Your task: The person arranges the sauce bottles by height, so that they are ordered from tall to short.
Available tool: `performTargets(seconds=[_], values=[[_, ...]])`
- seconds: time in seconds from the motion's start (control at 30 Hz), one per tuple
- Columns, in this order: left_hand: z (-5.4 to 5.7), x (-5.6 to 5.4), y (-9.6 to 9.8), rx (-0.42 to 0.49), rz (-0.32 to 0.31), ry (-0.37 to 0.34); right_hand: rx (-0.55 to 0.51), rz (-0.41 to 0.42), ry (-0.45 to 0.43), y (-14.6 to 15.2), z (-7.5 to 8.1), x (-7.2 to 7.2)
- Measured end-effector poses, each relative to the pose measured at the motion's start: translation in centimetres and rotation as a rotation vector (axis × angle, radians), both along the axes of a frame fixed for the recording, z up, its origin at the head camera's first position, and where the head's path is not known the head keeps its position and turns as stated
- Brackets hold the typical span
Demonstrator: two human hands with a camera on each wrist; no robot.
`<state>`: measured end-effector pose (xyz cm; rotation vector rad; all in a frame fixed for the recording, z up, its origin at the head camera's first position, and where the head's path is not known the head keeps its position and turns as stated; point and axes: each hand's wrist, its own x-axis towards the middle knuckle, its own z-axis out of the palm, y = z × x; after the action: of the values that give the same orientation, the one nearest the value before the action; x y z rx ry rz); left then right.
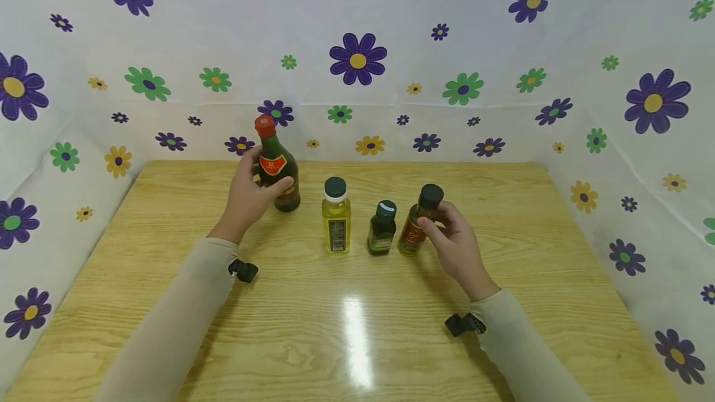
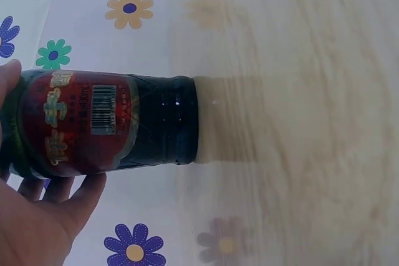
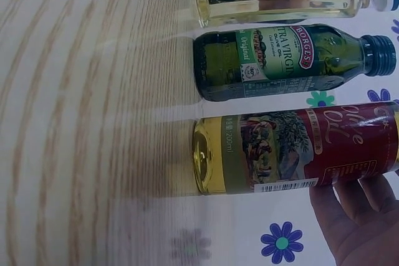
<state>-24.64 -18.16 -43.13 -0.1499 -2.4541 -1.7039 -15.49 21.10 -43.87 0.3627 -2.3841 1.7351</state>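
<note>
While the left hand wraps around a tall dark green bottle, the right hand pinches a bottle with a red label. The left thumb lies across the front of its bottle, and the other fingers go around the far side. On the right, the thumb is near the front and the fingers bend behind the glass. The tall bottle has a red cap and stands on the far left of the row, on the wooden table. The red-label bottle is at the right end and has a black cap. Two more bottles stand between the hands. One is full of yellow oil and has a dark cap. The other is a small green bottle, just beside the red-label one. Behind them hangs a white cloth with purple, green and yellow flowers. Both sleeves are light tan.
</note>
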Motion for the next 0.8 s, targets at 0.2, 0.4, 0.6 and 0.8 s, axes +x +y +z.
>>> performTargets(seconds=[0.2,0.4,0.6,0.8], values=[[-0.35,-0.04,0.14,-0.009,0.008,-0.020,-0.009,-0.002,0.006,0.03,-0.12,-0.03],[-0.59,-0.14,0.20,-0.009,0.010,-0.018,0.002,0.000,0.013,0.02,-0.02,-0.03],[-0.27,0.03,0.49,-0.004,0.010,-0.018,0.026,-0.002,0.006,0.09,0.22,0.01],[-0.82,-0.06,0.29,-0.007,0.003,0.013,0.030,0.000,0.009,0.11,0.17,0.04]])
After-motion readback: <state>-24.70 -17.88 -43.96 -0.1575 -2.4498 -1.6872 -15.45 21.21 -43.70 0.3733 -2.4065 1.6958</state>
